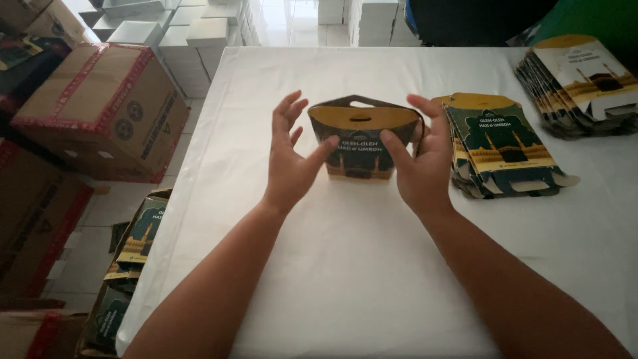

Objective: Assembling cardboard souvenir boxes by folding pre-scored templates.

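White cloth covers the table [345, 266], which fills most of the view, with a pale tiled floor running off to the left of the hands. Between the two hands stands a small folded carton [362, 136] — dark green and gold, its top opened into a curved mouth with a handle slot in the flap behind. Just to the right of the right hand lies a stack of flat cartons [505, 143] in the same green and gold, fanned slightly. Further right, near the table's far corner, sits a second stack of flat cartons [585, 83]. Left of the left hand, off the table, a large brown cardboard box [100, 110] sealed with red tape rests on others like it. Below that, by the left forearm, a box of more green cartons [136, 239] sits on the floor. White boxes [179, 33] are piled in the background.

The left hand [292, 156] is spread wide, its thumb touching the carton's front. The right hand [422, 159] is also open — fingers against the carton's right side, thumb on its front.
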